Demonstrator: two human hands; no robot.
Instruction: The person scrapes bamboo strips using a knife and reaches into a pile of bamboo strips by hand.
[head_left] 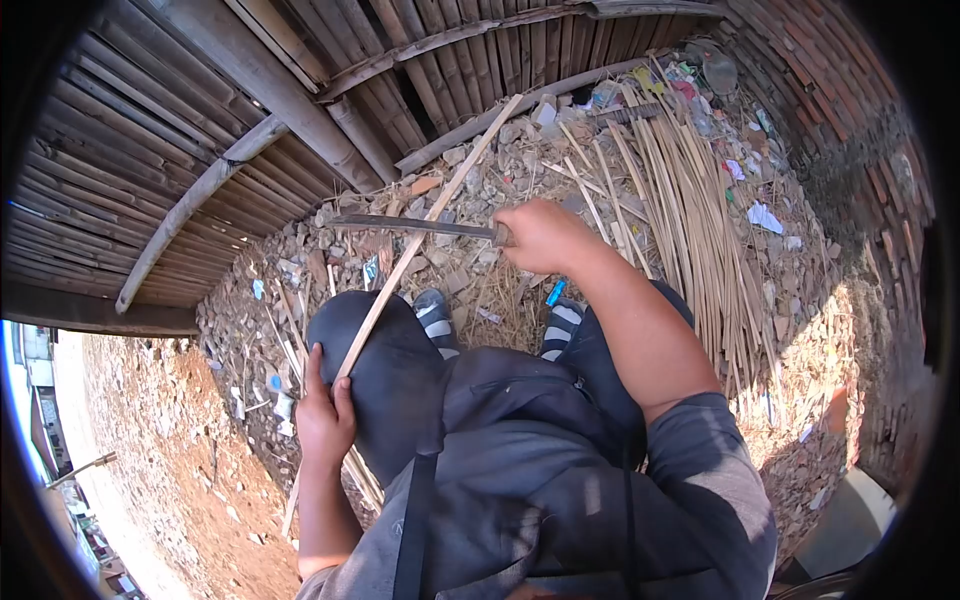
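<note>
My right hand point(543, 236) is closed round the handle of a long-bladed knife point(415, 225), whose dark blade points left. The blade crosses a long pale bamboo strip point(462, 172) and appears to touch it. That strip slants from my left knee up toward the bamboo wall. Its near end is gripped by my left hand point(325, 412), with the thumb and a finger on either side, beside my left knee. Both knees are bent, and my sandalled feet point(434, 318) rest on the ground below the knife.
A large bundle of split bamboo strips point(690, 210) lies on the rubble to the right. More strips point(290, 340) lie by my left leg. A bamboo wall point(200, 130) runs along the left and front; a brick wall point(870, 150) stands at right. Stones and litter cover the ground.
</note>
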